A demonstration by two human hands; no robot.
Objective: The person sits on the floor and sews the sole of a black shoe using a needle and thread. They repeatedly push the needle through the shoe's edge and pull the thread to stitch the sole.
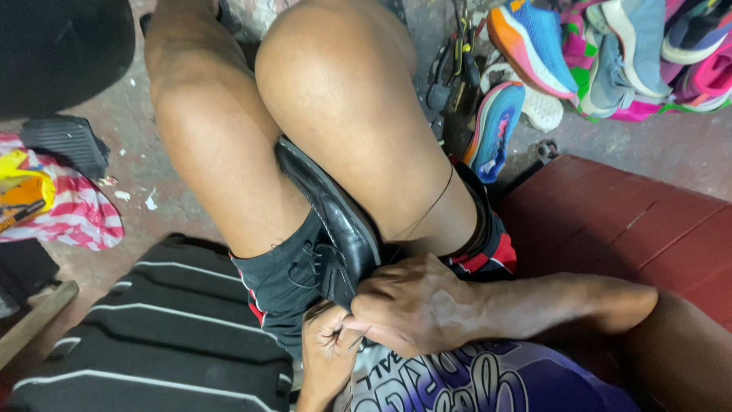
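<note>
A black leather lace-up shoe (335, 217) is wedged between my two bare thighs, its toe pointing up and away from me. My right hand (415, 305) comes in from the right and closes over the shoe's near end. Just below it, my left hand (326, 347) is curled tight, pinching the shoe's lower edge by the laces; anything else inside the fist is hidden. A thin dark thread (435, 200) runs across my right thigh down toward my right hand.
Several bright running shoes (534, 46) are piled at the top right beside dark tools (450, 69). A dark red bench (610, 221) lies to the right. A black striped mat (168, 328) and a red-and-white striped bag (69, 206) are on the left, on concrete floor.
</note>
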